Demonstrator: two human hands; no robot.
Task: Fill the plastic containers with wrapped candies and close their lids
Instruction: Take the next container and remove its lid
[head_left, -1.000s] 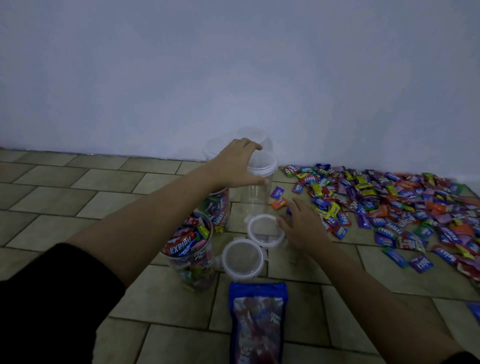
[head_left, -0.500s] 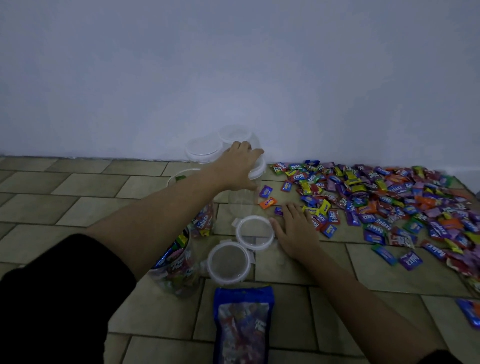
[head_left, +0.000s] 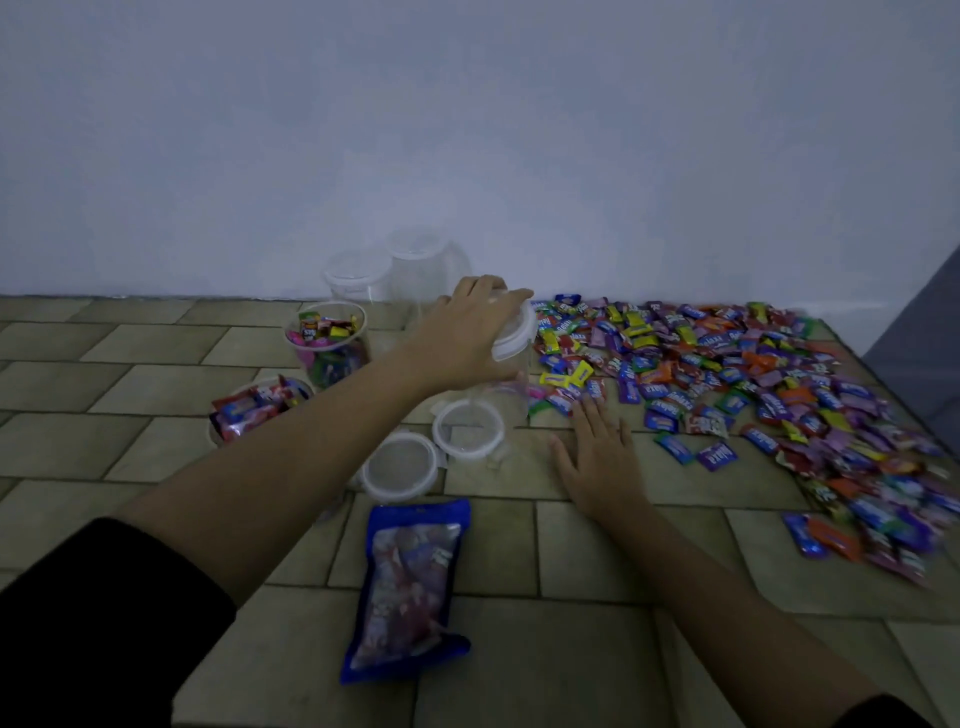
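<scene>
**Left hand (head_left: 470, 332) on the lidded container (head_left: 511, 364), centre frame**

From my feed, its fingers curl over the white lid and grip the clear, seemingly empty tub, which stands on the tiled floor (head_left: 130, 374). My right hand (head_left: 597, 457) lies flat just below, fingers spread wide, tips touching the wrapped candies (head_left: 753, 374) strewn across the right. Two loose lids (head_left: 469, 428) lie between my arms, and two candy-filled tubs (head_left: 328, 338) stand left of centre.

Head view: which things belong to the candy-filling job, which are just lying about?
Job: left hand gripping lidded container; right hand; candy pile; two filled containers; two loose lids; spare containers by wall.
Lying about: blue bag; grey object, right edge.
</scene>
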